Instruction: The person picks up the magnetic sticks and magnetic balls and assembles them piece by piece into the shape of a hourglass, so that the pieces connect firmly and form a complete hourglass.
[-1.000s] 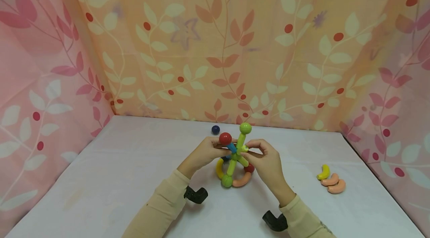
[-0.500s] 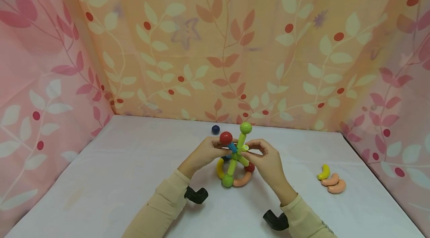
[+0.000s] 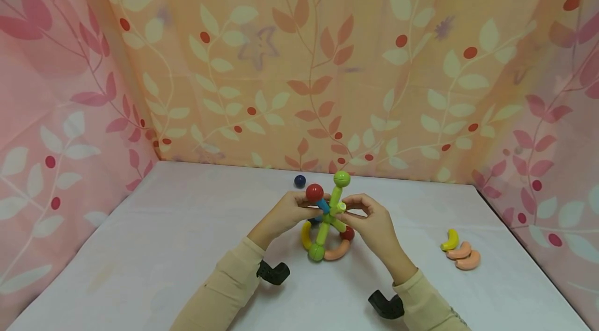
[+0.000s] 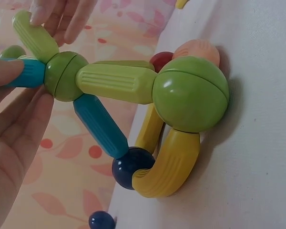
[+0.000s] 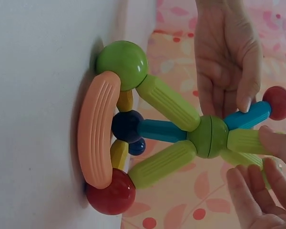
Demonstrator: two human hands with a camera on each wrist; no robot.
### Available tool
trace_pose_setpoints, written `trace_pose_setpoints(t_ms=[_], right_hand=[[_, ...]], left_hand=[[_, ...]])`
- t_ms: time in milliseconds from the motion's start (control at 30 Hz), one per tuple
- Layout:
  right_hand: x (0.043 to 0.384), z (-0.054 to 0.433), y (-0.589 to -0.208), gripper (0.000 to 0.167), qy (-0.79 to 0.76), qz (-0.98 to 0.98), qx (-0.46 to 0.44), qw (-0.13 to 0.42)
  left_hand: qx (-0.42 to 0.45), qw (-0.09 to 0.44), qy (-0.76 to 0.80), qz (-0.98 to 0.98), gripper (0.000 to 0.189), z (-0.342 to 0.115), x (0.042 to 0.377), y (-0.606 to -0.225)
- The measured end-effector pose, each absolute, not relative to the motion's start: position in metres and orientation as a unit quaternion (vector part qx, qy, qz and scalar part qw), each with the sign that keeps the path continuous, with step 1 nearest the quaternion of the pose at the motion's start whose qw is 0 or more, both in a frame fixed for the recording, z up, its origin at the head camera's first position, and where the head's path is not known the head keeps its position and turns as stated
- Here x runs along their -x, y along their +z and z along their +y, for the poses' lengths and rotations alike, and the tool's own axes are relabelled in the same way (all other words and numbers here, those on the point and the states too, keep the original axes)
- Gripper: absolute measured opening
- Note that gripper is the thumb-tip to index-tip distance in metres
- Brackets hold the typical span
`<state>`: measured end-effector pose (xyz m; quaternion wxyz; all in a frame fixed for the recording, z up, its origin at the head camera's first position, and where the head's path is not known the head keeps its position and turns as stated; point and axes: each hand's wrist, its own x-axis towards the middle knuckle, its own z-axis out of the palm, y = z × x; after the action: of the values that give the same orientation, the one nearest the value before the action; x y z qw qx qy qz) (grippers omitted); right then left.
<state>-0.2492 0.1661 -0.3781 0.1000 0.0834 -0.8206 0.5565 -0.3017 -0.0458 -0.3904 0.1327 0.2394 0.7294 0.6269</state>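
Observation:
A toy structure of balls and ribbed rods stands on a ring base between both hands. Its upper green ball (image 5: 208,137) joins several rods. My left hand (image 3: 287,214) pinches the upper blue rod (image 5: 250,115), which ends in a red ball (image 3: 314,193). My right hand (image 3: 372,222) pinches a light green rod (image 5: 245,141) projecting from that same green ball. Another green rod rises to a green ball (image 3: 341,179) at the top. The base has an orange curved rod (image 5: 97,131), a yellow curved rod (image 4: 169,167), a dark blue ball (image 4: 132,168) and a red ball (image 5: 112,192).
A loose dark blue ball (image 3: 300,181) lies behind the structure on the white tabletop (image 3: 187,216). Off to the right lie a yellow curved piece (image 3: 450,240) and two orange curved pieces (image 3: 468,260). Black wrist mounts (image 3: 273,273) stick out from the sleeves. Patterned curtains surround the table.
My right wrist has shifted very slightly to the right. Both hands keep their grip on the same rods, and the structure stays in place.

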Motion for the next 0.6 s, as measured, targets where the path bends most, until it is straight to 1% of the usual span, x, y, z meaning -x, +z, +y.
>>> trace_pose_setpoints(t_ms=[100, 233, 367, 467, 600], right_hand=[[0.255, 0.173, -0.379, 0.039, 0.53, -0.843, -0.07, 0.059], [0.262, 0.185, -0.386, 0.049, 0.459, -0.888, -0.033, -0.025], [0.269, 0.192, -0.398, 0.049, 0.424, -0.9, -0.018, -0.101], [0.274, 0.195, -0.407, 0.043, 0.429, -0.894, -0.022, -0.125], [0.284, 0.199, -0.413, 0.036, 0.426, -0.894, -0.03, -0.136]], left_hand=[[-0.236, 0.133, 0.625, 0.732, 0.039, -0.047, 0.302, -0.39], [-0.241, 0.135, 0.63, 0.726, 0.042, -0.047, 0.303, -0.392], [-0.251, 0.135, 0.624, 0.728, 0.045, -0.046, 0.303, -0.394], [-0.253, 0.141, 0.614, 0.734, 0.047, -0.045, 0.303, -0.395], [-0.249, 0.145, 0.604, 0.743, 0.049, -0.045, 0.303, -0.394]])
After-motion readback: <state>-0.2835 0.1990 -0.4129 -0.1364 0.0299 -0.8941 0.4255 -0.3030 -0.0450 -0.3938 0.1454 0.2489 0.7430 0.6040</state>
